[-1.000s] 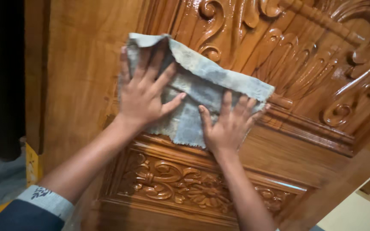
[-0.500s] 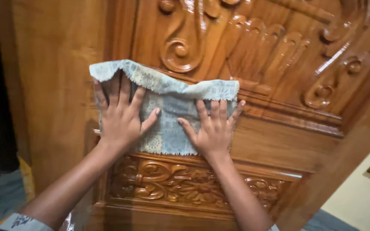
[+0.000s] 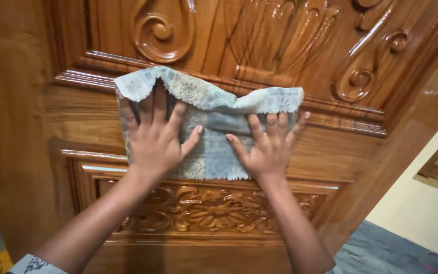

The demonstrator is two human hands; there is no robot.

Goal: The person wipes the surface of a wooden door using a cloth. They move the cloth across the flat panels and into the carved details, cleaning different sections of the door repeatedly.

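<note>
Head view looks down on a big carved wooden door (image 3: 36,152), glossy with varnish, that fills almost the whole picture. Its upper panel (image 3: 259,35) carries deep scrolls and leaf shapes, shining where the light catches them. Below that runs a plain flat rail (image 3: 340,152) across the door, and under the rail sits a lower panel (image 3: 214,210) carved with flowers and curling stems. Off to the right, past the door's edge, a pale wall (image 3: 422,218) shows, with a bit of grey floor (image 3: 381,251) beneath it.

A pale blue-grey patterned cloth (image 3: 214,109) lies spread flat against the plain rail, between the two carved panels. Its top edge is folded over and rides up onto the moulding at the foot of the upper panel; its frayed bottom edge hangs just above the lower carving.

Both of the person's hands are pressed on the cloth, side by side and a little apart. The left hand (image 3: 153,139) lies flat with fingers spread, the fingertips tucked under the folded top edge. The right hand (image 3: 269,149) is likewise flat and splayed, palm down on the right half of the cloth, fingertips at the fold. Neither hand is clenched or gripping; each simply presses the cloth to the wood. A patterned light cuff (image 3: 31,265) shows at the left wrist, bottom left.
</note>
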